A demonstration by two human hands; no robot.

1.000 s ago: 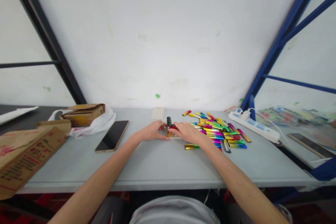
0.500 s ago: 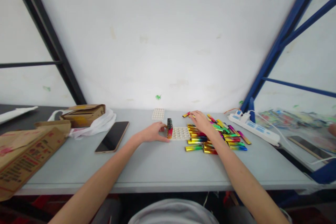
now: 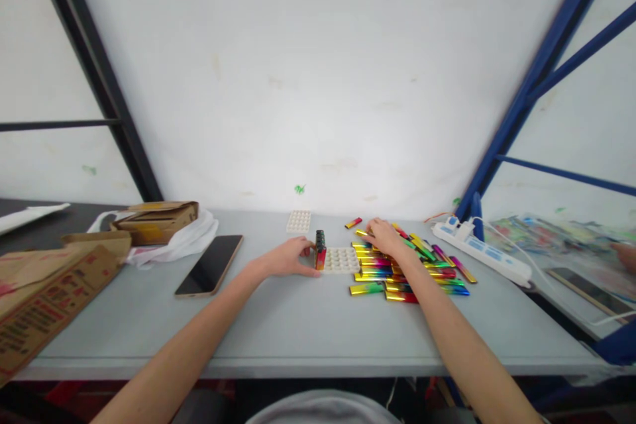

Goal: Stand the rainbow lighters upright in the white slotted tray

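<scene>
A white tray with rows of holes (image 3: 342, 260) lies in front of me. Along its left end stands a row of lighters (image 3: 320, 252), upright, with dark tops and shiny red-gold bodies. My left hand (image 3: 291, 257) is curled round that end, thumb at the front corner and fingers at the lighters' left side. To the right of the tray is a pile of shiny multicoloured lighters (image 3: 375, 271). Over its far left part, my right hand (image 3: 385, 236) has its fingertips closed on a gold lighter (image 3: 361, 232); the hand partly hides the contact.
A second holed tray (image 3: 299, 220) and a stray lighter (image 3: 354, 222) lie farther back. At left are a phone (image 3: 211, 265), a white plastic bag (image 3: 199, 232) and cardboard boxes (image 3: 64, 298). A power strip (image 3: 481, 252) sits at right; another person's hand (image 3: 625, 256) shows beyond.
My right hand has drawn back from beside the stray lighter to a gold lighter at the pile's edge. My left hand stays at the tray. The view has shifted slightly.
</scene>
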